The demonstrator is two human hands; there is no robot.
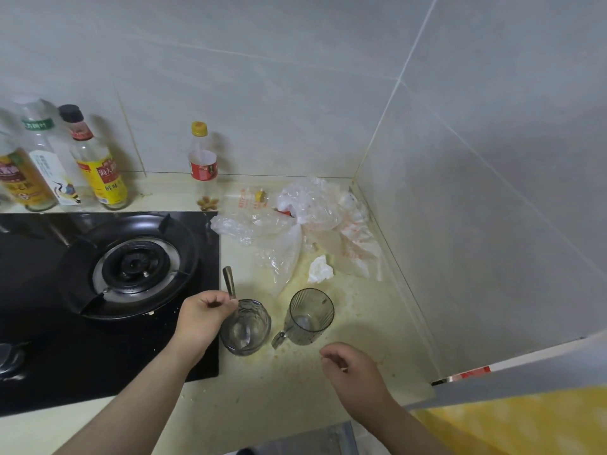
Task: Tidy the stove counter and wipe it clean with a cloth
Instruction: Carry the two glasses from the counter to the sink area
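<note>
My left hand is closed around the handle of a metal spoon, whose bowl rests inside a clear glass on the stained yellowish counter. Right of it stands a ribbed glass cup with a small metal piece at its base. My right hand hovers in front of that cup, fingers loosely curled, holding nothing. Crumpled plastic bags and a white tissue wad lie in the back corner. No cloth is in view.
A black gas stove with its burner fills the left. Several sauce bottles stand along the back wall, and a red-labelled bottle stands apart. Tiled walls close the back and right.
</note>
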